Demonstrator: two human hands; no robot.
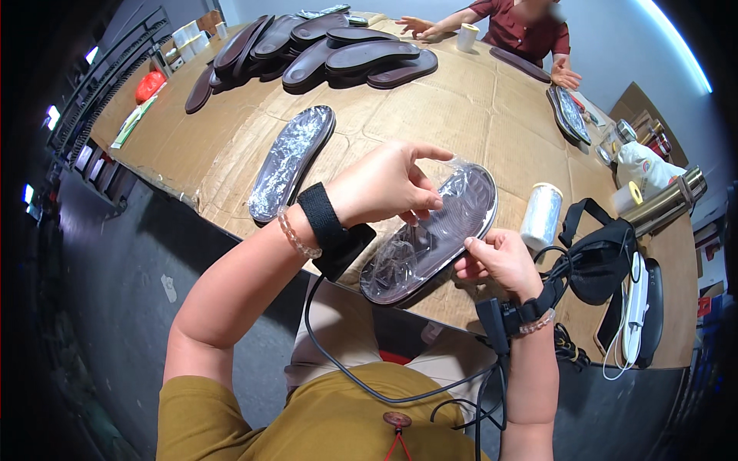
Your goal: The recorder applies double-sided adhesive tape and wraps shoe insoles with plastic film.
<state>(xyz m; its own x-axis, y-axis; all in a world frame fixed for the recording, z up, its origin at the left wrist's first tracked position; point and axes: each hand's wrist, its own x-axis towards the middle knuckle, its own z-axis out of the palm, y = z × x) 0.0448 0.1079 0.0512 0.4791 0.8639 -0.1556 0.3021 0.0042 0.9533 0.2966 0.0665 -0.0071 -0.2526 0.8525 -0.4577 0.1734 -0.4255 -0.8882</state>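
A dark brown shoe sole (477, 201) lies slanted at the table's near edge, partly covered with clear plastic film (396, 257) that is wrinkled and loose toward its near end. Above it, my left hand (392, 184) has one finger stretched out toward the far end and the others bent in a pinch at the film. My right hand (500, 261) grips the sole's right edge, thumb on top and fingers curled below. To the left rests another sole (292, 161), wrapped in shiny film. A roll of clear film (542, 215) stands upright right of the sole.
Unwrapped brown soles (369, 58) are heaped at the far left of the cardboard-covered table (461, 107). Across it sits a person (523, 34), hands apart, near another roll (467, 37). At right lie wrapped soles (569, 115), a steel flask (673, 201) and a black pouch (600, 261). Cables hang from my wrists.
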